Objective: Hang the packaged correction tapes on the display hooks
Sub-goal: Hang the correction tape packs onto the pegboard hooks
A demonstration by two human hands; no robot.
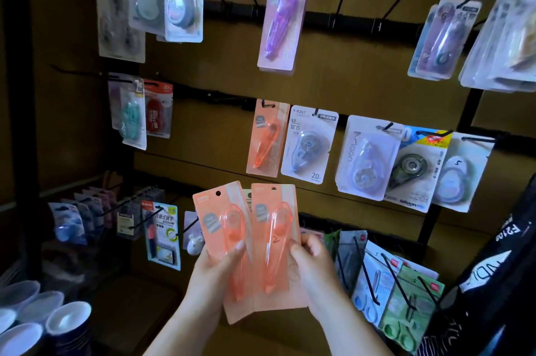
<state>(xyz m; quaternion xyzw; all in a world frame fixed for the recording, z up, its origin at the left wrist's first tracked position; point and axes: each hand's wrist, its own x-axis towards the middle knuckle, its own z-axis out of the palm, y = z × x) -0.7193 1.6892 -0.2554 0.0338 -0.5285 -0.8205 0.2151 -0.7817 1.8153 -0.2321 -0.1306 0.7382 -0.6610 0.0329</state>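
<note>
Three rows of black hooks jut from a dark wire display rack [319, 19] that fills the view, backed by brown board. Blister-carded correction tapes hang along it: a purple pack [282, 19] in the top row, a grey pack marked T-9267 [309, 146] in the middle row, and more packs crowded on angled hooks at the bottom right. A black printed bag [499, 254] leans in at the right edge. White-lined stacked cups [68, 318] sit at the bottom left.

Low in the centre, in front of the rack and off any hook, two orange packaged correction tapes are held upright side by side. The left orange pack [223, 219] tilts slightly left, and its inner edge slips behind the right orange pack [275, 228], which has a "2" handwritten on its blister. The left hand [214, 268] grips the lower part of its pack, thumb pressed across the front, fingers hidden behind the card. The right hand [316, 265] pinches the right edge of the other pack, thumb on the front and fingers curled behind.

Just above them, a matching hung orange pack [266, 138] dangles from a middle-row hook, beside the grey pack.
</note>
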